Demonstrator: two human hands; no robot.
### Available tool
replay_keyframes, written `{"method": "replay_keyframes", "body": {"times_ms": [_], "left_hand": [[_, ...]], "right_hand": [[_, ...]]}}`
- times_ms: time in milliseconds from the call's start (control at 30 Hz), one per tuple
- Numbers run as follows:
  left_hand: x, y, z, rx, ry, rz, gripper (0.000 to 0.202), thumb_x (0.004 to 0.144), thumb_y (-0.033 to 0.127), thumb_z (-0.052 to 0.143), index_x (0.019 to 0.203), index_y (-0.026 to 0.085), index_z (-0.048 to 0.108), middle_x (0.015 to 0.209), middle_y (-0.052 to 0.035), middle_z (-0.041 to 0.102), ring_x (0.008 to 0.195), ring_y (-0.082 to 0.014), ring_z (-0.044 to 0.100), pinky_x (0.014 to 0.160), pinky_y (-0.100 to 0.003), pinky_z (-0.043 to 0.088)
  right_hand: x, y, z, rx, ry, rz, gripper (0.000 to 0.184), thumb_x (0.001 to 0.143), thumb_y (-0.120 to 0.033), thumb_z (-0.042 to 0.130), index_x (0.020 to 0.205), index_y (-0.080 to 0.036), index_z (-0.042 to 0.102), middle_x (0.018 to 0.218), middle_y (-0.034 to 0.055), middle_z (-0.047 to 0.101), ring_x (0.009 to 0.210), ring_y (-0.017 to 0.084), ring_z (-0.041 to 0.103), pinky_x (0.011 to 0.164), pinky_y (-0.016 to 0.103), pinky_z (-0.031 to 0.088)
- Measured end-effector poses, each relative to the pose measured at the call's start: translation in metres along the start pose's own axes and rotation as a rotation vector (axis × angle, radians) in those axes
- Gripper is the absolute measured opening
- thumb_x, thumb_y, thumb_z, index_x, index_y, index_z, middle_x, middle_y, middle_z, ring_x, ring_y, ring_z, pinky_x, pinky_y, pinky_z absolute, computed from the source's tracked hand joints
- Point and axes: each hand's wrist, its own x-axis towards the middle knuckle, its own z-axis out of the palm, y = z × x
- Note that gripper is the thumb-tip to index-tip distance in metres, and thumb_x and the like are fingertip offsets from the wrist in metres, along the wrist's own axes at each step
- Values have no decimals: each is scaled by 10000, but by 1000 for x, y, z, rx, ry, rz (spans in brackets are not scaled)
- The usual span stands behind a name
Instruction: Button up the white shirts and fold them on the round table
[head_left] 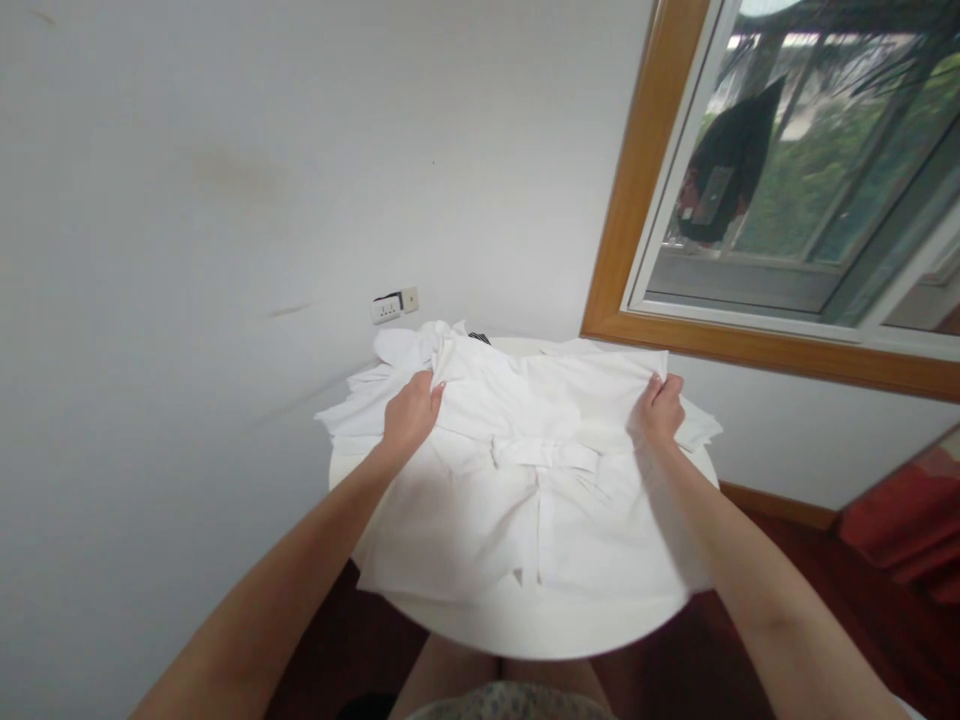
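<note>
A white garment (480, 520) with a tied belt at its middle lies spread over a round white table (540, 635). My left hand (412, 410) pinches its cloth at the upper left. At the upper right, my right hand (660, 405) grips a corner of the same garment, pulled up into a point. Between my hands the cloth stretches across with soft folds. The belt (547, 455) has one end hanging down the front. More white cloth (375, 390) is bunched beyond my left hand, and some pokes out past my right wrist.
Behind the table stands a white wall with a socket (387, 309). A wood-framed window (667, 130) fills the upper right. Red fabric (911, 515) hangs at the right edge above a dark red floor. A small black striped item (479, 338) shows behind the cloth.
</note>
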Motion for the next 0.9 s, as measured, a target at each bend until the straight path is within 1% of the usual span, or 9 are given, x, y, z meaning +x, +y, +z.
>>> {"method": "replay_keyframes", "body": {"times_ms": [167,267,333,400,500,567,667,800,900], "left_hand": [[13,5,19,101,5,126,296,882,251,390,1101,105,526,1102,-197,567,1064,-327,509,837,-419,395],[6,17,27,59,17,205,386,839,181,414,1208,114,504,1207,-197,526,1100,-324,475,876,-448,375],[0,26,28,-4,-19,344,407,812,142,422,1203,148,534,1223,-161,531,1119,-300,466,911,-439,369],[-4,33,29,-68,-114,522,442,760,107,450,1178,183,569,1230,-118,546,1150,-274,455,953,-425,363],[-6,31,35,-125,-272,672,562,696,103,497,1248,198,538,1324,-87,515,1239,-256,411,1036,-426,327],[-6,24,44,-125,-353,675,603,708,123,499,1307,187,493,1380,-92,479,1281,-251,389,1072,-430,303],[-9,11,59,-110,-434,641,549,790,159,439,1338,169,469,1394,-111,472,1286,-244,411,1079,-423,315],[-18,2,70,-161,-426,595,520,840,147,359,1351,147,455,1417,-124,445,1297,-224,413,1089,-413,321],[-24,2,67,-194,-378,565,501,831,127,369,1318,134,487,1387,-133,478,1277,-223,433,1078,-424,342]], "right_hand": [[2,-11,25,-31,-140,-18,398,957,-387,251,1173,-140,476,885,108,622,791,221,568,680,303,373],[-8,-19,31,-65,-163,-153,364,883,-296,394,1190,-128,496,1069,158,586,987,264,528,788,339,386],[-15,-26,29,-76,-188,-298,380,833,-231,435,1193,-144,522,1172,163,546,1088,287,481,860,371,375],[-22,-31,22,-69,-326,-461,386,798,-171,440,1163,-182,565,1189,129,558,1111,277,480,906,382,370],[-31,-27,10,-71,-680,-672,458,734,-113,470,1157,-231,601,1200,75,594,1119,246,513,960,371,374],[-36,-18,2,-78,-886,-752,539,705,-119,508,1228,-229,577,1277,73,568,1173,246,500,1000,370,369],[-43,-3,-7,-53,-1020,-784,609,716,-147,516,1324,-173,510,1375,108,494,1271,248,438,1058,382,339],[-50,6,-14,24,-1026,-785,577,755,-162,484,1331,-136,508,1396,125,469,1318,236,397,1097,389,311],[-54,10,-15,80,-963,-785,524,785,-182,480,1303,-139,540,1372,128,494,1305,249,416,1088,413,332]]}}
